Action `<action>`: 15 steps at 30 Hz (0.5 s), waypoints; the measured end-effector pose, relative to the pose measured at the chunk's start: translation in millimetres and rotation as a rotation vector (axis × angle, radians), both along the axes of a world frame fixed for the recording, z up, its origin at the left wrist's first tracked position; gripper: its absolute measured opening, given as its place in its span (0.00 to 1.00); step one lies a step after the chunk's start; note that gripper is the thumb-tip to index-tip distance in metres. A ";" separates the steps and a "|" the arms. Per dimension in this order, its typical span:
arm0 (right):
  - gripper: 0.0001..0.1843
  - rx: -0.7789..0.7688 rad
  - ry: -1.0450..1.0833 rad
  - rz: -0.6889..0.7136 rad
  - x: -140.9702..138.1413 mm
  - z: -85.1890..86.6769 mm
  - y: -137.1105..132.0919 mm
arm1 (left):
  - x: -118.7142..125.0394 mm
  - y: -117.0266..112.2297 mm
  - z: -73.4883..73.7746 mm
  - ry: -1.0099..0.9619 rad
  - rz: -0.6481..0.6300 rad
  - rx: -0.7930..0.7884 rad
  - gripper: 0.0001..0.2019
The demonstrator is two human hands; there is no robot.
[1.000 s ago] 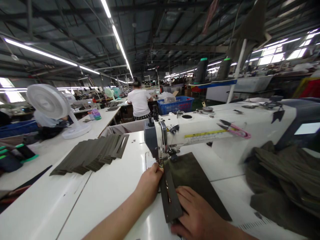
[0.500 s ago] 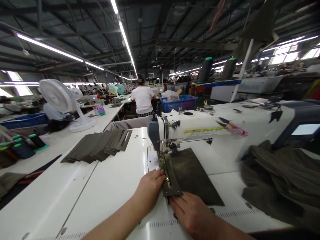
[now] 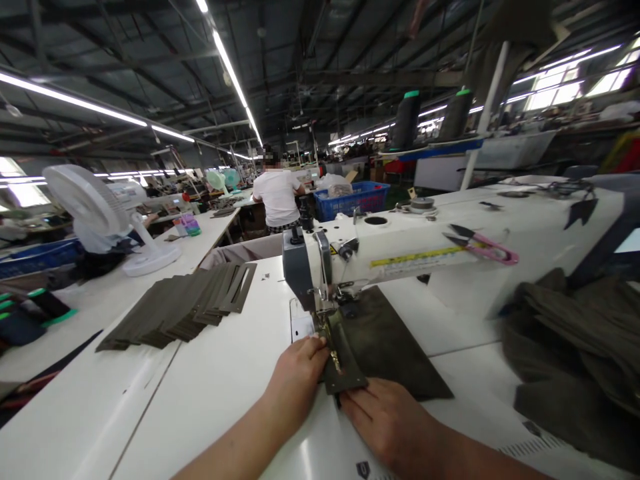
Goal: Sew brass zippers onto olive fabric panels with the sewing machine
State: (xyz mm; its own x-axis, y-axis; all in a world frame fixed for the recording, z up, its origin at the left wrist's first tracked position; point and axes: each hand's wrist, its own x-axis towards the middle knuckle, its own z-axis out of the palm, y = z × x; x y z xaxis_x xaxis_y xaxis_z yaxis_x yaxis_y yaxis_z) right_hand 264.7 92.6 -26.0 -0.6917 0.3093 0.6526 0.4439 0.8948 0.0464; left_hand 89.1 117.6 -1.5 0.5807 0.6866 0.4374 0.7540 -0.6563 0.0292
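Observation:
Under the needle of a white sewing machine (image 3: pixel 325 267) lies a dark olive fabric panel (image 3: pixel 395 347). On top of it is a narrower olive strip (image 3: pixel 350 379) with a slot, and a gold-toothed zipper (image 3: pixel 335 360) shows in that slot. My left hand (image 3: pixel 299 373) is closed at the strip's left edge, fingertips pressed together just in front of the presser foot. My right hand (image 3: pixel 387 417) grips the strip's near end, its fingers partly tucked underneath. The thumbs and undersides of the cloth are partly hidden.
Left on the table is a fanned stack of olive strips (image 3: pixel 175 303). Pink-handled scissors (image 3: pixel 483 245) rest on the machine arm. Bunched olive cloth (image 3: pixel 575 353) lies at right. Beyond stand a white fan (image 3: pixel 90 207), a blue crate (image 3: pixel 353 200) and a seated person (image 3: pixel 277 197).
The camera view has shifted slightly, so the surroundings sit differently in frame. Both hands keep their hold, and the strip's near end seems marginally closer to the needle.

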 end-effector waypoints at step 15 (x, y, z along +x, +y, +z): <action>0.12 -0.112 -0.051 -0.061 -6.3 5.8 32.9 | -8.4 31.2 -8.6 0.035 0.089 -0.045 0.11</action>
State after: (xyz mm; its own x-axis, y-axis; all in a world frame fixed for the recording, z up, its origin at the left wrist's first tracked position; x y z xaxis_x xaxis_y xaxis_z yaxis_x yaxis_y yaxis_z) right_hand 258.5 125.5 -20.2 -0.7010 0.4204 0.5761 0.4971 0.8672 -0.0279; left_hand 80.7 148.9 -10.1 0.5313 0.7547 0.3850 0.8102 -0.5855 0.0297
